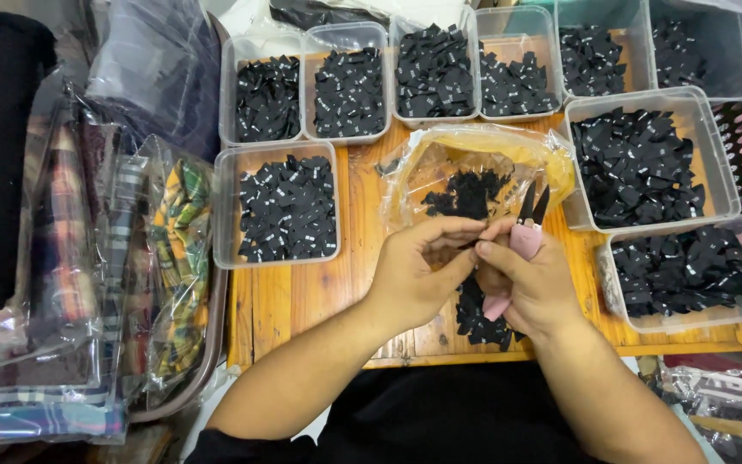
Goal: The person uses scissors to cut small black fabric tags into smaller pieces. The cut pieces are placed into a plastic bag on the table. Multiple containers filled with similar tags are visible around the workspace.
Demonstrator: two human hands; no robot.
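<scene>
Your left hand (414, 271) pinches a small black fabric label (467, 244); your right hand (532, 279) grips pink-handled metal snips (524, 230), blades slightly parted, above the wooden table (302, 301).

Looking down at a wooden table (302, 292) that's pretty much covered in clear plastic tubs (276, 202), each full of little black fabric labels (289, 206). Both hands meet in the middle: left hand (414, 271) pinches one small black label (467, 245) between thumb and fingertips, right hand (534, 279) touches it too while holding pink-handled snips (521, 232), blades pointing up and away. Under the hands there's a loose pile of labels (478, 318) near the table edge. Just behind them sits an open yellowish plastic bag (508, 150) with more labels inside. Off to the left, plaid fabric pieces in clear bags (173, 249) are stacked up.
</scene>
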